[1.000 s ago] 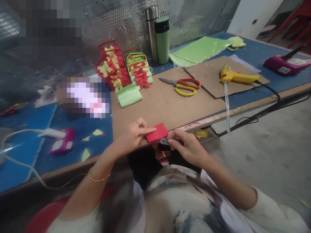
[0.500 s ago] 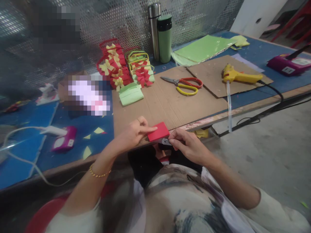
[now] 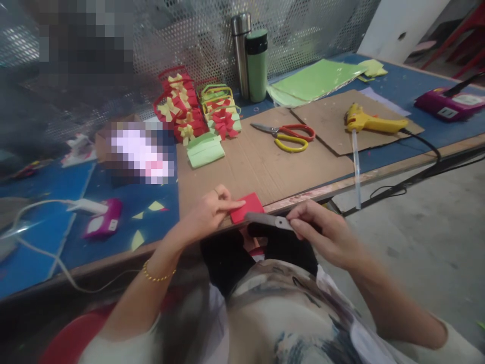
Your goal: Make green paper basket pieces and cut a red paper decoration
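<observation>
A folded piece of red paper (image 3: 248,206) lies at the table's front edge, on the cardboard. My left hand (image 3: 210,210) holds it down, the index finger stretched over its left part and the other fingers curled. To the right, my right hand (image 3: 322,230) pinches one end of a thin metal ruler (image 3: 267,220) with a hole near that end. The ruler's far end reaches the paper's lower right edge; whether it lies inside the fold I cannot tell.
Scissors (image 3: 291,136) lie on the cardboard (image 3: 242,162). Behind are red and green paper baskets with bows (image 3: 185,108), a folded green paper (image 3: 205,150) and two bottles (image 3: 256,71). A yellow glue gun (image 3: 373,123) rests at right, its glue stick over the edge. Purple power sockets (image 3: 103,217) stand at left.
My right hand has moved right, away from the red paper, and more of the ruler's length shows. My left hand and the paper have stayed in place.
</observation>
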Motion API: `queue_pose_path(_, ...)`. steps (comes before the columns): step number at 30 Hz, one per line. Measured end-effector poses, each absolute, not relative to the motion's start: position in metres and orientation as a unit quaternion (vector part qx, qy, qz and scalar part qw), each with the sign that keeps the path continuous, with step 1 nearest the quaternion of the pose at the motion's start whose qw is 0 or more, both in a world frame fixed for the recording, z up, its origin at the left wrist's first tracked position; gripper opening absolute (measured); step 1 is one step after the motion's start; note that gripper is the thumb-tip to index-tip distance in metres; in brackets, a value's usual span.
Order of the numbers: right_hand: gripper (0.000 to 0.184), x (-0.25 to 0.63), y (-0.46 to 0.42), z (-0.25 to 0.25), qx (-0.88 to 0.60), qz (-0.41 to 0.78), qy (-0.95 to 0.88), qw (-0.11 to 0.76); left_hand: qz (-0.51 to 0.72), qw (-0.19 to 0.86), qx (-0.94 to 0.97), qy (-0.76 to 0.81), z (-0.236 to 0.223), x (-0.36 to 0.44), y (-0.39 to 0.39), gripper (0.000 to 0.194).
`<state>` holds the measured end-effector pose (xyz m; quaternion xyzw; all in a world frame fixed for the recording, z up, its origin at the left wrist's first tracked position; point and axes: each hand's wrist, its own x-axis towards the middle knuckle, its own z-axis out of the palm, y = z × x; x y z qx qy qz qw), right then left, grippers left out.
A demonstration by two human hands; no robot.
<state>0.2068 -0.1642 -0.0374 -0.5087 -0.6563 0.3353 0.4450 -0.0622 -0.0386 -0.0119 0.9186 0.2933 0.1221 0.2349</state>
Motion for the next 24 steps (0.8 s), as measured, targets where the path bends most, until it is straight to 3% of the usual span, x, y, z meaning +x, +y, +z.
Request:
queue_pose_path(10, 0.026, 0.261, -0.156, -0.011, -0.579, 0.152, -0.619, 0.509, 0.195, 0.126, 0.916, 0.326, -0.022, -0.052, -0.064, 0.034)
queue_pose_path(20, 0.023, 0.327, -0.011, 0.01, -0.629, 0.184, -0.645, 0.392, 0.269, 0.017, 0.915, 0.301, -0.057, -0.066, -0.044, 0.033)
queue_pose_path(24, 0.022, 0.323, 0.054, 0.018, -0.686, 0.181, -0.638, 0.3, 0.302, 0.007, 0.903, 0.305, -0.059, -0.064, -0.039, 0.03)
